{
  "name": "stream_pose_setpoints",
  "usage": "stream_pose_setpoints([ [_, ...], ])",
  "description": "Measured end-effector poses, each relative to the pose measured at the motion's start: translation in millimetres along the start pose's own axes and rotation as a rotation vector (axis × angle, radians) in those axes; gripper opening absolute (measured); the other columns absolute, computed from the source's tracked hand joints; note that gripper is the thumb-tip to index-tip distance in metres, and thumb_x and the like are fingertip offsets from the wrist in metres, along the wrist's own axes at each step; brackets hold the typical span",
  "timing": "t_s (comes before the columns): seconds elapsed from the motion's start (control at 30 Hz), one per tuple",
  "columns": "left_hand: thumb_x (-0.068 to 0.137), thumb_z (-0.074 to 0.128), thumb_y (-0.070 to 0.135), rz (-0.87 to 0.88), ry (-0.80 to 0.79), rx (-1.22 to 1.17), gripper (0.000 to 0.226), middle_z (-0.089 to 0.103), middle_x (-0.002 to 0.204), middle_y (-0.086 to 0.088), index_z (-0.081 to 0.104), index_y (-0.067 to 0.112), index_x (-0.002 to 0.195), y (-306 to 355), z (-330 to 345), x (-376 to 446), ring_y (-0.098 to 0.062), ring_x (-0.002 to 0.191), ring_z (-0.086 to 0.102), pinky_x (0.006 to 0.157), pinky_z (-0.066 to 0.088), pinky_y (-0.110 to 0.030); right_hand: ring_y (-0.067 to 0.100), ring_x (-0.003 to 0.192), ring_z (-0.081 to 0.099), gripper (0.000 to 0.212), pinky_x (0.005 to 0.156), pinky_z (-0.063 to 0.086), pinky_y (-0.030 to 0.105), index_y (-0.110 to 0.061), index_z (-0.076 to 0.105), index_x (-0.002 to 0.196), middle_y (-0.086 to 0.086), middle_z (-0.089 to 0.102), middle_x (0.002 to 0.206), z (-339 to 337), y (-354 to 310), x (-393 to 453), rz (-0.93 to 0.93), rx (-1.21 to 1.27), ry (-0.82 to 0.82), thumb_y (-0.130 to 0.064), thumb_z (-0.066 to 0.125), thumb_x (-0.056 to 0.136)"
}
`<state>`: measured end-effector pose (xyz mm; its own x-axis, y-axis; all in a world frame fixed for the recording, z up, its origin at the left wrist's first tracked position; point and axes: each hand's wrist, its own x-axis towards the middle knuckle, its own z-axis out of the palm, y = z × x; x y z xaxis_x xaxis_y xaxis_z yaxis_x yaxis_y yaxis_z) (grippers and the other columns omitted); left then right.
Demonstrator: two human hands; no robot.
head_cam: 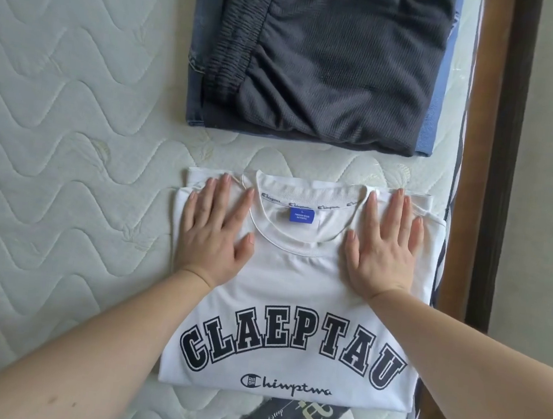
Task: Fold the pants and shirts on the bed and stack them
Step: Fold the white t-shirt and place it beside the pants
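Head camera: a person's left hand (215, 233) and right hand (384, 245) lie spread, fingers straight, pressing flat on the shoulders of a folded white T-shirt (294, 314) at the mattress (55, 115) edge. Just beyond it — apart, not touching — dark shorts (326, 60) sit folded atop blue jeans (194, 96). Folding looks nearly finished; the shirt is not yet stacked.
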<state>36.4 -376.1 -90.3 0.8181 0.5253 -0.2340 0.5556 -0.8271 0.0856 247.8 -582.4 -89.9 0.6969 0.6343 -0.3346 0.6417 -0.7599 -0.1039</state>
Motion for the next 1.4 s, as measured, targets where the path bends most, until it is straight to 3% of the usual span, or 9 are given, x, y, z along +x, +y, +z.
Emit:
stream_pose_setpoints([
  [0.33, 0.086, 0.035, 0.052, -0.014, -0.002, 0.013, 0.08, 0.004, 0.166, -0.011, 0.01, 0.029, 0.159, 2, 2, 2, -0.031, 0.153, 0.005, 0.122, 0.008, -0.051, 0.025, 0.152, -0.007, 0.067, 0.121, 0.0, 0.048, -0.032, -0.007, 0.155, 0.01, -0.005, 0.165, -3, -2, -1, -0.009, -0.002, 0.023, -0.056, 0.017, 0.098],
  [0.5, 0.086, 0.032, 0.053, -0.025, -0.016, -0.271, 0.083, 0.0, 0.166, -0.005, 0.012, 0.017, 0.158, -15, -27, -3, -0.022, 0.153, 0.0, 0.121, -0.006, -0.035, 0.017, 0.151, -0.012, 0.068, 0.121, -0.01, 0.037, -0.023, -0.008, 0.156, 0.004, -0.012, 0.164, -18, 4, -8, -0.049, 0.044, 0.066, -0.057, 0.008, 0.1],
  [0.67, 0.098, 0.015, 0.059, -0.205, -0.188, -0.079, 0.076, -0.028, 0.161, 0.0, -0.014, 0.019, 0.156, -31, -15, -9, -0.015, 0.15, -0.02, 0.122, -0.011, -0.039, 0.019, 0.151, -0.013, 0.075, 0.122, -0.01, 0.034, -0.011, -0.007, 0.156, 0.007, -0.012, 0.164, -14, 28, -11, 0.089, 0.065, 0.022, -0.056, 0.016, 0.1],
  [0.77, 0.099, 0.023, 0.057, -0.224, -0.174, -0.038, 0.077, -0.024, 0.163, 0.001, -0.01, 0.02, 0.157, -29, -24, -8, -0.013, 0.15, -0.017, 0.12, -0.014, -0.04, 0.019, 0.151, -0.013, 0.077, 0.122, -0.008, 0.035, -0.012, -0.007, 0.156, 0.008, -0.013, 0.164, -23, 29, -13, 0.1, 0.1, -0.041, -0.058, 0.018, 0.1],
  [0.87, 0.099, 0.028, 0.05, -0.176, -0.036, -0.078, 0.076, -0.009, 0.166, -0.003, 0.0, 0.013, 0.159, -6, -26, -38, -0.018, 0.153, -0.007, 0.122, -0.009, -0.04, 0.019, 0.151, -0.01, 0.075, 0.123, -0.004, 0.036, -0.012, -0.005, 0.157, 0.007, -0.01, 0.165, -23, 21, -50, 0.129, 0.076, -0.004, -0.055, 0.02, 0.1],
  [1.03, 0.097, 0.03, 0.047, -0.129, -0.004, -0.13, 0.072, 0.017, 0.164, -0.012, 0.021, 0.006, 0.156, 78, 12, -146, -0.026, 0.151, 0.02, 0.121, 0.018, -0.048, 0.016, 0.151, -0.01, 0.068, 0.122, -0.006, 0.034, -0.019, -0.004, 0.157, 0.0, -0.008, 0.164, 18, -26, -157, -0.11, 0.071, -0.033, -0.047, 0.025, 0.103],
  [1.2, 0.1, 0.028, 0.05, -0.158, -0.027, -0.072, 0.071, 0.016, 0.165, -0.01, 0.017, 0.009, 0.157, 98, 42, -222, -0.025, 0.152, 0.017, 0.123, 0.014, -0.048, 0.017, 0.152, 0.005, 0.066, 0.123, 0.006, 0.038, -0.018, 0.013, 0.158, 0.002, 0.008, 0.165, 63, -38, -230, -0.24, -0.013, -0.016, -0.048, 0.03, 0.102],
  [1.3, 0.101, 0.029, 0.048, -0.156, -0.043, -0.048, 0.068, 0.019, 0.164, -0.011, 0.021, 0.009, 0.157, 80, 43, -259, -0.028, 0.15, 0.021, 0.121, 0.02, -0.05, 0.016, 0.152, 0.003, 0.066, 0.123, 0.008, 0.038, -0.02, 0.011, 0.158, 0.001, 0.006, 0.165, 58, -15, -250, -0.168, 0.018, -0.037, -0.05, 0.029, 0.102],
  [1.4, 0.096, 0.035, 0.048, -0.29, -0.15, -0.046, 0.071, 0.021, 0.163, -0.007, 0.025, 0.011, 0.156, 54, 25, -291, -0.025, 0.149, 0.027, 0.115, 0.028, -0.051, 0.016, 0.152, -0.007, 0.068, 0.123, 0.004, 0.034, -0.023, -0.003, 0.158, 0.0, -0.007, 0.165, 38, 8, -272, -0.044, 0.023, -0.157, -0.055, 0.02, 0.103],
])
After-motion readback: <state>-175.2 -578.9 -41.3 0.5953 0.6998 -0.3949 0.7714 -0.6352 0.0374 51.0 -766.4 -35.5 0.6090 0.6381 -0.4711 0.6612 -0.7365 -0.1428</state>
